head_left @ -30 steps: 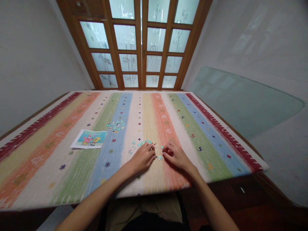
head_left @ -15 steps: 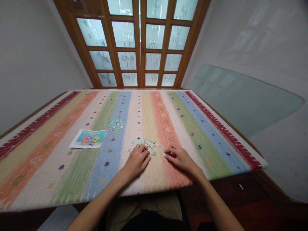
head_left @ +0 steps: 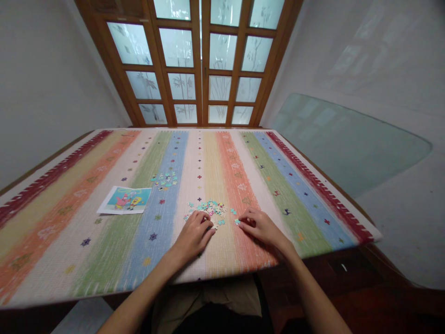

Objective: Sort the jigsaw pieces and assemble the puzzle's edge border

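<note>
Apparently mid-sorting: right hand [head_left: 260, 227] pinches a teal puzzle piece [head_left: 237, 221] just right of the loose pile [head_left: 212, 207]; left hand [head_left: 194, 233] curled at pile's near edge, grip indeterminate; next move likely needs fine fingertip control.

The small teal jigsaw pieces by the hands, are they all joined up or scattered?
Scattered: the jigsaw pieces lie jumbled on the colourful striped cloth, with gaps. Whether any interlock, I cannot tell.

Wooden doors [head_left: 205, 88] with bright frosted panes [head_left: 176, 48] etched with plants, pale walls [head_left: 45, 69] either side, greenish panel [head_left: 347, 139] at right, broad striped-cloth-covered table [head_left: 111, 250], dark reddish floor [head_left: 382, 308].
</note>
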`<state>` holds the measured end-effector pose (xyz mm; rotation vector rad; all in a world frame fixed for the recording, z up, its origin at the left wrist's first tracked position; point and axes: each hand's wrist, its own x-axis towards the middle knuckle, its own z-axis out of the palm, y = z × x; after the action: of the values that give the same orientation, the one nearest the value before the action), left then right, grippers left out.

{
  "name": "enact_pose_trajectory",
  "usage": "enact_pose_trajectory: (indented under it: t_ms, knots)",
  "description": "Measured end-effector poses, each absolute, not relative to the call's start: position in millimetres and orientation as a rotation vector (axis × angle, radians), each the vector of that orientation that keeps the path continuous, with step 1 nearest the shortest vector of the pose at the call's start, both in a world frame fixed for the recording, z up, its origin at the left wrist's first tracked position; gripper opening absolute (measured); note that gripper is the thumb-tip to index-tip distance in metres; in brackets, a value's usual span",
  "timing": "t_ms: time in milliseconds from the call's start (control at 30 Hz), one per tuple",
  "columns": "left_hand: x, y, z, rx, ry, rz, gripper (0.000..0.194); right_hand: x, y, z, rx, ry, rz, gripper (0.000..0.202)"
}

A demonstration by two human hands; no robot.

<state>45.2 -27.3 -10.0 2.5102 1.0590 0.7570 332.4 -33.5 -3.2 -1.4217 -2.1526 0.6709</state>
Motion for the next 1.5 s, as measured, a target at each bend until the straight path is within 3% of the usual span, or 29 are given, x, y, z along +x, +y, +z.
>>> enact_pose_trajectory:
  t_ms: [233, 600, 967, 1233, 1500]
  knots:
    - [50, -24, -10, 2.46, 1.036, 0.768, 0.024, 320, -34, -8, -1.413, -2.189, 0.594, 0.009]
    - [44, -23, -9, 2.443, 1.153, 0.806, 0.013, 315, -33, -6, -1.389, -2.226, 0.597, 0.022]
    - [48, -21, -10, 2.481, 1.168, 0.783, 0.009, 310, -35, 0, -1.453, -2.247, 0.585, 0.011]
    - [52, -12, -11, 2.457, 1.17, 0.8, 0.025, 301, -34, 3, -1.409, -2.198, 0.698, 0.002]
    - [52, 1, -9, 2.418, 1.201, 0.803, 0.018, 297, -31, 1, -1.387, -2.148, 0.739, 0.004]
